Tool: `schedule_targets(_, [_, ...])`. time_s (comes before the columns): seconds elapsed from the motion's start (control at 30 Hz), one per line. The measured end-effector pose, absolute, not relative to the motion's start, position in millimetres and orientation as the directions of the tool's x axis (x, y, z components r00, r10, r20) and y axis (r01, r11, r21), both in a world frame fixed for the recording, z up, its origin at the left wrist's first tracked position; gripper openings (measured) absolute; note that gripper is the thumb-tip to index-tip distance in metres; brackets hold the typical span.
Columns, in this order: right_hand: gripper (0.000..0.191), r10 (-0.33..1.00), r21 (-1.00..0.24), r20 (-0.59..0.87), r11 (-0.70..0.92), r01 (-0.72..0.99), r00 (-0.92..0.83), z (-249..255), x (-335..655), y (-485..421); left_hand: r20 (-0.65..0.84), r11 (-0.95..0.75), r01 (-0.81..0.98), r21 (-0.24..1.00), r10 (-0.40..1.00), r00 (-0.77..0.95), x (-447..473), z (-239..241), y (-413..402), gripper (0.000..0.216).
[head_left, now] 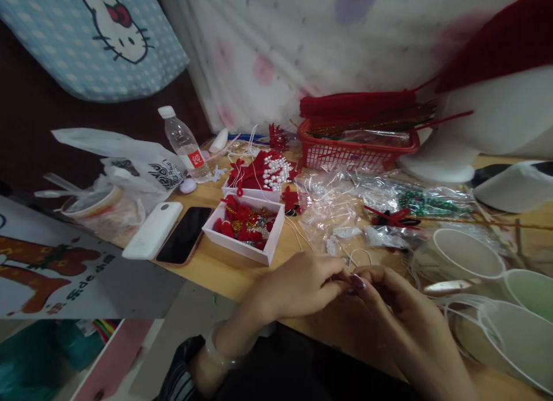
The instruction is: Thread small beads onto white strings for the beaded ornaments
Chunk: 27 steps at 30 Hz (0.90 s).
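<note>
My left hand reaches in over the table's front edge with a pale bangle on its wrist. Thumb and finger are pinched together at the fingertips of my right hand, which is also closed in a pinch. Whatever lies between the fingertips is too small or hidden to make out. Just behind the hands, a white cord loops on the tabletop. To the left of them, a white box holds red fuzzy pieces with gold and silvery bits.
A second box holds red stems and white beads. Behind stands a red basket. Clear plastic bags lie mid-table, white cups at right. At left are a phone, a white power bank and a water bottle.
</note>
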State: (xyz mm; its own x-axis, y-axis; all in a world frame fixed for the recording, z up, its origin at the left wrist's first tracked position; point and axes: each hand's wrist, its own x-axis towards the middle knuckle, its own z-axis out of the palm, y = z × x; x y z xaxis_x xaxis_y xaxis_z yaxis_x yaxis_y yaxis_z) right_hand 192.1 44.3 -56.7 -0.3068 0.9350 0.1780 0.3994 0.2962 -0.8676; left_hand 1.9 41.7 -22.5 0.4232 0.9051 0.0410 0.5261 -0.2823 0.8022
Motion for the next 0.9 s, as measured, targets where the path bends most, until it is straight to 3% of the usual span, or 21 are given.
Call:
schedule_targets(0.1, [0.027, 0.952, -0.897, 0.113, 0.221, 0.383, -0.284, -57, 190, 43, 0.041, -0.266, 0.500, 0.824, 0.908, 0.416, 2, -23, 42, 0.012])
schedule_targets(0.33, [0.033, 0.978, -0.969, 0.112, 0.147, 0.201, -0.175, -45, 175, 36, 0.039, -0.207, 0.370, 0.905, 0.910, 0.413, 1, -19, 41, 0.011])
schedule_targets(0.53, [0.038, 0.983, -0.973, 0.175, 0.181, 0.145, -0.055, -44, 174, 33, -0.033, -0.093, 0.329, 0.940, 0.933, 0.359, 2, -18, 40, 0.012])
schedule_targets(0.73, [0.013, 0.967, -0.960, 0.252, 0.255, 0.119, -0.045, -45, 176, 25, -0.076, 0.025, 0.147, 0.989, 0.932, 0.353, 1, -22, 40, 0.016])
schedule_targets(0.9, [0.009, 0.949, -0.937, 0.294, 0.310, 0.160, -0.115, -44, 182, 27, -0.099, 0.019, 0.208, 0.978, 0.919, 0.383, 1, -19, 38, 0.013])
